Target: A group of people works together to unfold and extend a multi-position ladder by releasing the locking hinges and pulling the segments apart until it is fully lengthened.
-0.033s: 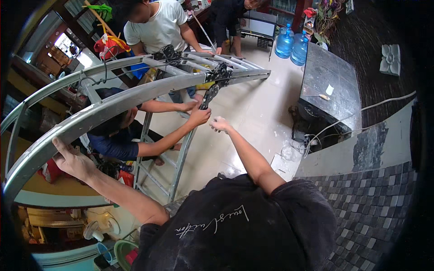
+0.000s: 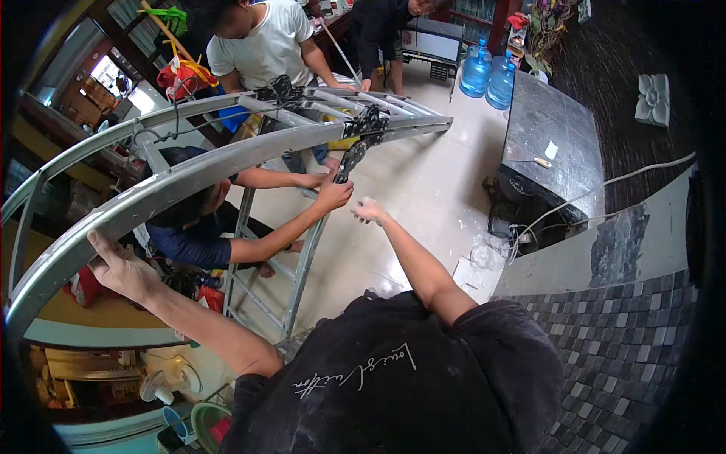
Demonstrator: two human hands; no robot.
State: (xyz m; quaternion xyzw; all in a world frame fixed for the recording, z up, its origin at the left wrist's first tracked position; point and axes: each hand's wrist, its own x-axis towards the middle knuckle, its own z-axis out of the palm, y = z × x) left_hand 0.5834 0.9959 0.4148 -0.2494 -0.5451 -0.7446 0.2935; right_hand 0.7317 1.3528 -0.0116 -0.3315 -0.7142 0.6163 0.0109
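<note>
A folding aluminium ladder stretches across the left and centre, its long rail running toward me. My left hand grips that rail at the near left, thumb on its face, fingers partly hidden behind it. Out in front, my right hand hangs in the air with its fingers curled in; I see nothing in it. Just left of it, a crouching person's hands hold a black ladder hinge. Below that hinge, another ladder section slants down to the floor.
A person in a white T-shirt stands at the ladder's far side, beside another person in dark clothes. Blue water bottles stand near a dark stone-topped table. A pale cable runs at right, above mosaic tiles.
</note>
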